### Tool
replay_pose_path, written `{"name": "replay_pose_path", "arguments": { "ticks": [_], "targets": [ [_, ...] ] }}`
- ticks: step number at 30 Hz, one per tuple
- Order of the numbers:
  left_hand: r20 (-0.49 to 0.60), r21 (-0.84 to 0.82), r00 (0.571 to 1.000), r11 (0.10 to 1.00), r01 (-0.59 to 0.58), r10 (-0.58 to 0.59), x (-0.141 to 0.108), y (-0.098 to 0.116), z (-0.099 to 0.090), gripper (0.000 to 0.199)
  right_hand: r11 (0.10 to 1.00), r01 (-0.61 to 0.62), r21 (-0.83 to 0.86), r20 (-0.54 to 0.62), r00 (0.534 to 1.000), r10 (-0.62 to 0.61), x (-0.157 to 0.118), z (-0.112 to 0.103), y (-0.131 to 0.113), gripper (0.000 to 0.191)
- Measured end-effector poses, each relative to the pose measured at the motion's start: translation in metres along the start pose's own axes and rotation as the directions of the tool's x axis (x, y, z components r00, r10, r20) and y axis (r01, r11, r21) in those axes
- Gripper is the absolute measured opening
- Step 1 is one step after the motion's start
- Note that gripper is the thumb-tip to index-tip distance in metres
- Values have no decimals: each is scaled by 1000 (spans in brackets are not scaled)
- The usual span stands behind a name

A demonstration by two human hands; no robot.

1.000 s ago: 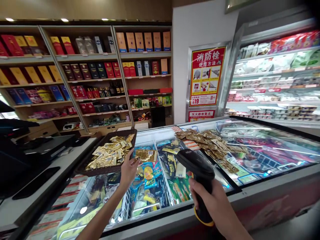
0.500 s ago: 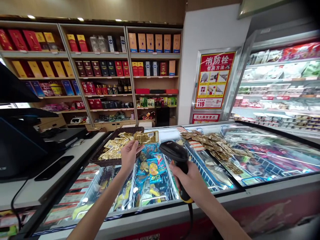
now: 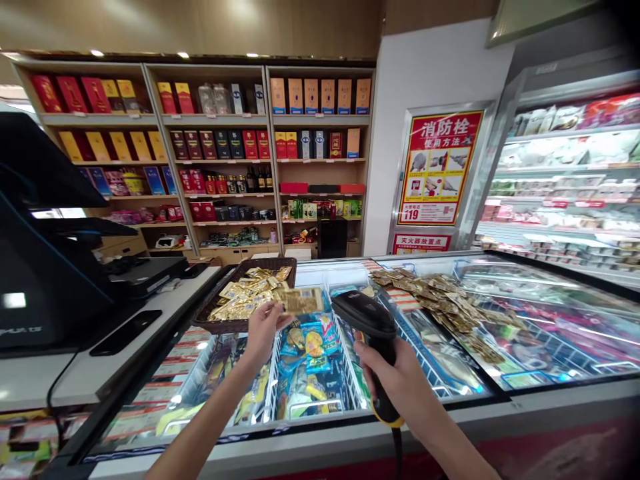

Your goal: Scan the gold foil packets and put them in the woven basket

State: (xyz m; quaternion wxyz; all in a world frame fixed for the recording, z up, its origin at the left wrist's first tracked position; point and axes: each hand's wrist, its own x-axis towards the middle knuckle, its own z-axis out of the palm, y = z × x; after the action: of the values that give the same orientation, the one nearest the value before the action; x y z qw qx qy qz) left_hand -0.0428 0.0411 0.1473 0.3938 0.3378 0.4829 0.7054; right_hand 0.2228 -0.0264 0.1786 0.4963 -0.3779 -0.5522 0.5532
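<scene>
Between the fingertips of my left hand [image 3: 265, 328] is a flat gold packet [image 3: 303, 301], held up over the freezer and slightly blurred. My right hand [image 3: 395, 373] grips the handle of a black barcode scanner [image 3: 364, 313] with yellow trim at its base; its head points toward the packet, a short gap away. Just behind my left hand, a dark brown woven basket [image 3: 205, 325] holds many similar gold packets [image 3: 245, 293]. Past the scanner, a loose heap of gold-brown packets [image 3: 445, 300] lies on the freezer's glass top.
Under the glass of the chest freezer [image 3: 320, 427], wire baskets hold blue snack bags [image 3: 315, 347]. At left a counter carries a black phone [image 3: 126, 332] and a checkout terminal [image 3: 45, 240]. Shelves of boxed bottles [image 3: 220, 143] line the back wall. A lit cooler [image 3: 575, 180] stands at right.
The whole view has shifted, so things sit further right and lower. The gold packet is still in my left hand but now tilted and blurred. My right hand keeps hold of the scanner.
</scene>
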Motion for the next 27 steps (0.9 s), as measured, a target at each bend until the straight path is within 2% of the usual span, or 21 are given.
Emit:
{"name": "replay_pose_path", "arguments": {
  "ticks": [2, 5, 7, 9, 11, 13, 15, 17, 19, 20, 22, 25, 27],
  "targets": [
    [-2, 17, 990, 989, 144, -144, -9, -13, -7, 20, 1000, -1, 15, -12, 1000, 1, -2, 0, 5, 45],
    [-6, 50, 965, 963, 264, -264, -25, -29, -19, 11, 1000, -17, 12, -14, 1000, 17, -7, 1, 10, 46],
    [6, 86, 946, 943, 322, -323, -31, -32, -28, 11, 999, -36, 15, -12, 999, 36, -9, 2, 12, 48],
    [28, 115, 933, 928, 354, -359, -27, -26, -35, 12, 999, -35, 39, -23, 999, 35, -9, 1, 14, 52],
    [11, 98, 937, 933, 346, -348, -7, -11, -36, 13, 997, -18, 75, -43, 999, 21, -6, 1, 14, 55],
    [-49, 34, 955, 955, 295, -293, 28, 15, -29, 13, 994, -7, 106, -54, 998, 13, 0, 3, 13, 56],
    [-118, -36, 969, 976, 213, -216, 72, 45, -16, 13, 993, -9, 119, -45, 999, 14, 5, 9, 11, 55],
    [-121, -60, 978, 984, 166, -173, 114, 68, -1, 8, 993, -6, 116, -24, 1000, 9, 6, 16, 11, 53],
    [-127, -44, 976, 984, 174, -178, 144, 75, 12, 6, 995, 2, 99, -10, 1000, -2, 1, 21, 13, 53],
    [-119, -22, 974, 982, 190, -191, 151, 71, 17, 9, 997, 2, 83, -13, 1000, -1, -3, 22, 16, 54],
    [-77, 43, 972, 974, 224, -221, 151, 51, 26, 10, 999, -29, 45, -31, 999, 30, -10, 20, 21, 54],
    [70, 154, 964, 958, 242, -255, 121, 3, 36, 3, 996, -84, 37, -16, 996, 85, -16, 12, 27, 52],
    [189, 234, 947, 948, 214, -260, 92, -27, 41, 7, 994, -91, 65, 5, 996, 91, -16, 7, 26, 51]
  ]
}}
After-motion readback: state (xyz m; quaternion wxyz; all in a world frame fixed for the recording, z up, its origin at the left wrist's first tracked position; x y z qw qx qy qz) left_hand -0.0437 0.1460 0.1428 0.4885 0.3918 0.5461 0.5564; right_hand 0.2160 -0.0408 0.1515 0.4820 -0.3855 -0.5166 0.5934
